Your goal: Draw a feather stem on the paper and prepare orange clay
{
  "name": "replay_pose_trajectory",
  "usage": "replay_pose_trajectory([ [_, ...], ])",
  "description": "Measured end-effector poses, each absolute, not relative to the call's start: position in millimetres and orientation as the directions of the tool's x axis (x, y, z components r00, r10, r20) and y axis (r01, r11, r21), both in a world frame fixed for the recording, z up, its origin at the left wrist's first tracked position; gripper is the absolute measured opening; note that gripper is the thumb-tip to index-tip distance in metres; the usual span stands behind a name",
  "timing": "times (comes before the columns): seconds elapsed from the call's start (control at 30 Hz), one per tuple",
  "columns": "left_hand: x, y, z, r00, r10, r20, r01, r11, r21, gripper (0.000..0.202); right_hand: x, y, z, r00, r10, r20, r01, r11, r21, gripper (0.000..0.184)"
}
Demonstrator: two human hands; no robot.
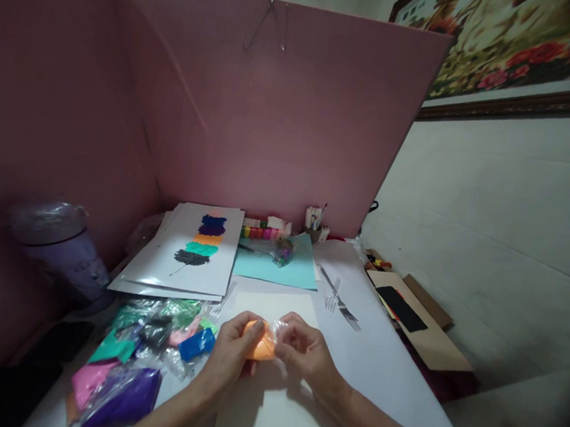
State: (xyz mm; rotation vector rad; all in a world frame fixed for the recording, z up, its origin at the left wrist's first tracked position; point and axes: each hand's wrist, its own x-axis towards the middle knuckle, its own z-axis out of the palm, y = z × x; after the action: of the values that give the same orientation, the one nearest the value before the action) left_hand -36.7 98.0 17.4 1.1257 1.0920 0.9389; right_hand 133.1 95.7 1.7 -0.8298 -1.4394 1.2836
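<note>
A person's two hands meet over a cream sheet (273, 304) on a white counter (391, 370). Between them is a soft orange packet (262, 347), lying roughly left to right. The left hand (229, 349) has its fingers pinched around the orange bulge; the right hand (307, 350), equally near, has its fingers closed on the clear plastic end (281, 330), just right of the bulge.

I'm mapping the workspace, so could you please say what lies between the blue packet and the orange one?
In the head view, the left hand lies between the blue packet and the orange packet, which it holds.
</note>
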Motion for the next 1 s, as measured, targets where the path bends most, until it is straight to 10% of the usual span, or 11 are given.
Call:
replay_pose_trajectory([
  [0.43, -38, 100, 21, 0.107, 0.987, -0.119, -0.029, 0.122, 0.992, 0.046, 132, 93, 5, -0.282, 0.925, 0.254, 0.093, 0.290, -0.953, 0.026],
  [1.0, -43, 103, 14, 0.371, 0.904, -0.214, -0.149, 0.285, 0.947, 0.045, 131, 95, 6, -0.251, 0.958, 0.139, -0.192, 0.092, -0.977, 0.021],
])
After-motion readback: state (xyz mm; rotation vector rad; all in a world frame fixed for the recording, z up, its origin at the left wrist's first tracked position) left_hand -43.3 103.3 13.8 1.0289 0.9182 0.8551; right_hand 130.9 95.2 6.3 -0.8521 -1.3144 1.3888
